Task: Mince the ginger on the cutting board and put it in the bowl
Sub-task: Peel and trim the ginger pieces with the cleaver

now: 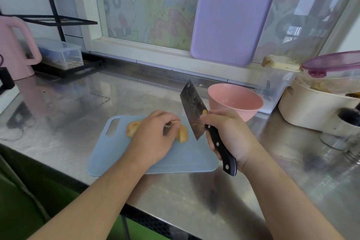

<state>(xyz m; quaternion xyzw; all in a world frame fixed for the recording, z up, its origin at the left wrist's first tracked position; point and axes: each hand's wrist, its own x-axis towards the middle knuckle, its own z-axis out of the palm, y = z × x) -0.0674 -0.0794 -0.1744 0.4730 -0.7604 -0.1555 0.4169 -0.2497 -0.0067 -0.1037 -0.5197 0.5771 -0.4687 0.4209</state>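
Ginger [182,134] lies whole on the blue cutting board [120,154], pinned under the curled fingers of the left hand [153,134] — likely to stop it rolling. At its three o'clock the right hand [228,134] grips the cleaver [192,111] by its black handle, blade tilted up clear of the board, seemingly poised for a first cut. At two o'clock waits the pink bowl [235,101] — near for transfer. No readable writing; the blade's yellow sticker is illegible.

The scene is being viewed from head height — forward and down, close over the counter [78,107] edge.
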